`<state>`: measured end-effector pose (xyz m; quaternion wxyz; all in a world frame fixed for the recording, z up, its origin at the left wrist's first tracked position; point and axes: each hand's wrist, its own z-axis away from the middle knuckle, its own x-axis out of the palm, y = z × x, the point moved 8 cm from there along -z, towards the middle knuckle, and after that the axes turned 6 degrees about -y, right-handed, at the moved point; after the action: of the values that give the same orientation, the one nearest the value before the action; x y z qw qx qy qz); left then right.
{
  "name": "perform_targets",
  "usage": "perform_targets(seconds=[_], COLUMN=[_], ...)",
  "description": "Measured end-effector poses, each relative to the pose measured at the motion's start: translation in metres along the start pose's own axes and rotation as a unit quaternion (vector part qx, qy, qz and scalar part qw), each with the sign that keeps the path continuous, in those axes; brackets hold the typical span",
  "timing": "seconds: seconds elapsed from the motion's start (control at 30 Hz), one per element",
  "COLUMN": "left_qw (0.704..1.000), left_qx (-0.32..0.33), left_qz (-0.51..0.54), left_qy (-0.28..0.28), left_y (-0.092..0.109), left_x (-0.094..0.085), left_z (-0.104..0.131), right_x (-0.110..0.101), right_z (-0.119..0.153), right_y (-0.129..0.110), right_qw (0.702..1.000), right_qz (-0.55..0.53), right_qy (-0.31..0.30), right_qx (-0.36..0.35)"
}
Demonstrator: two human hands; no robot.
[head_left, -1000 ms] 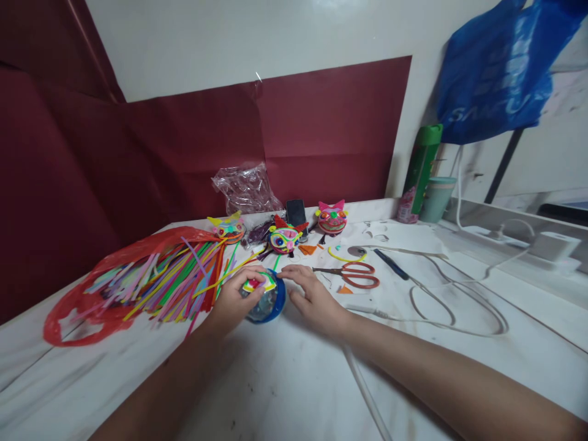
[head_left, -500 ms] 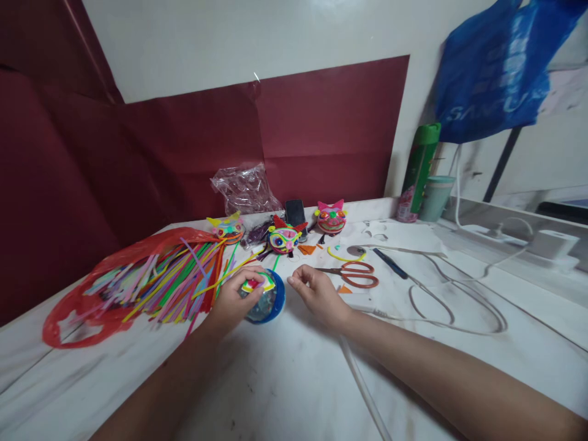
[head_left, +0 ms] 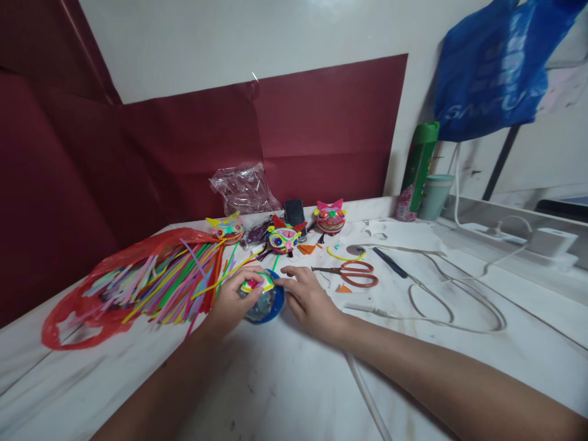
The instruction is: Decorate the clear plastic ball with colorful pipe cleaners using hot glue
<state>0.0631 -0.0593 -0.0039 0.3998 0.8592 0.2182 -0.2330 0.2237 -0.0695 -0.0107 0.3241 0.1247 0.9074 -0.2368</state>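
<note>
My left hand (head_left: 236,299) is closed around the side of a small craft piece (head_left: 256,283) edged in white, yellow and green with a red patch. The piece sits over a round, blue-rimmed item with a greyish clear surface (head_left: 261,306), partly hidden by my fingers. My right hand (head_left: 310,300) is beside it on the right, fingers apart and the index fingertip reaching the rim; I cannot tell whether it touches. Behind stand finished-looking animal heads: one yellow and red (head_left: 283,237), one pink-eared (head_left: 331,217), one yellow-eared (head_left: 227,228).
Orange-handled scissors (head_left: 356,273) and a dark-handled tool with a cord (head_left: 390,263) lie to the right. Several fuzzy coloured stems (head_left: 174,282) fill a red bag (head_left: 82,306) on the left. A phone (head_left: 294,212), spray can (head_left: 417,171) and cup (head_left: 435,197) stand behind.
My right hand has gone from a pinch to spread fingers and moved left, closer to the craft piece. My left hand keeps its hold.
</note>
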Motion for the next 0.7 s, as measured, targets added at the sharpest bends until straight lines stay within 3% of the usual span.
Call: perform_targets(seconds=[0.17,0.37,0.7], left_qw=[1.0,1.0,1.0], left_qx=[-0.01,-0.015,-0.016], left_qz=[0.004,0.006,0.0], left_qy=[0.0,-0.002,0.001], left_y=[0.001,0.005,0.004], left_x=[-0.001,-0.001,-0.002], left_z=[0.0,-0.001,-0.002], right_x=[-0.011,-0.01,-0.002], right_z=[0.0,0.001,0.0], right_y=[0.008,0.03,0.023], right_qw=[0.996,0.98,0.987], right_qz=[-0.055,-0.123,-0.088], right_qy=[0.06,0.05,-0.008], right_qx=[0.027,0.15,0.138])
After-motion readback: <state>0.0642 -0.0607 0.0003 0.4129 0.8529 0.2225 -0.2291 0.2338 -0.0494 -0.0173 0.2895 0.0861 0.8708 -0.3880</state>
